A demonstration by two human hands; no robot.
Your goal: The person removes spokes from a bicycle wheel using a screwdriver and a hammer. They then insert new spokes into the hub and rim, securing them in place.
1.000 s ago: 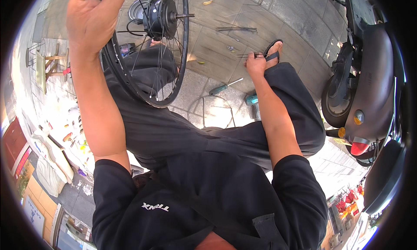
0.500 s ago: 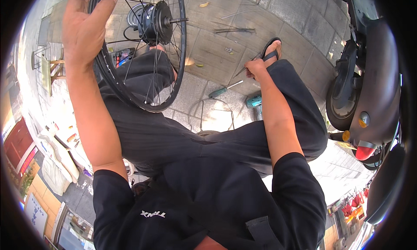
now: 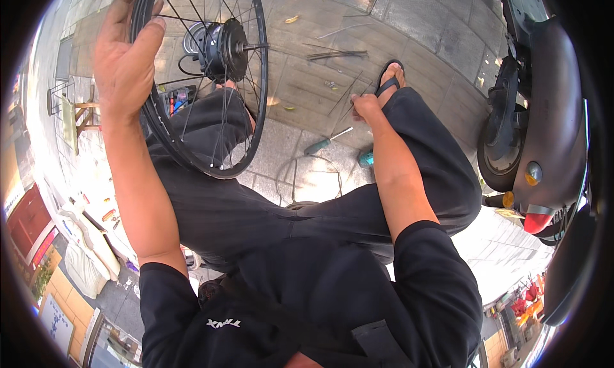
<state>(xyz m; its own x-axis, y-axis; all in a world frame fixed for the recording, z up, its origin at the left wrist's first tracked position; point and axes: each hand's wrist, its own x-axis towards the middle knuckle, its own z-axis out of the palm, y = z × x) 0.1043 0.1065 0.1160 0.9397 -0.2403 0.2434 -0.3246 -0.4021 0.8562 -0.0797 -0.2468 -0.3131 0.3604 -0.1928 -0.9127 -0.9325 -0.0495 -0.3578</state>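
A spoked bicycle wheel (image 3: 262, 61) with a black rim stands tilted over my left thigh. Its thick black hub motor (image 3: 231, 51) has an axle pointing right. My left hand (image 3: 125, 67) is closed round the rim's left side, thumb on the inner face; the upper fingertips are partly cut off by the picture's edge. Beside my right foot, low over the paving, my right hand (image 3: 366, 107) is closed in a pinch. Thin dark spokes (image 3: 346, 94) fan out from its fingertips; how many are gripped and how many lie on the ground is unclear.
More loose spokes (image 3: 337, 54) lie farther out on the paving. A screwdriver (image 3: 328, 141) and a teal tool (image 3: 366, 159) rest between my legs, near a thin loop (image 3: 309, 176). Behind the wheel sits a tool tray (image 3: 178, 99). A parked scooter (image 3: 550, 118) stands at right.
My right hand has shifted slightly left, and the spokes by its fingertips now look more spread. My left hand still grips the wheel, which sits slightly lower in the picture.
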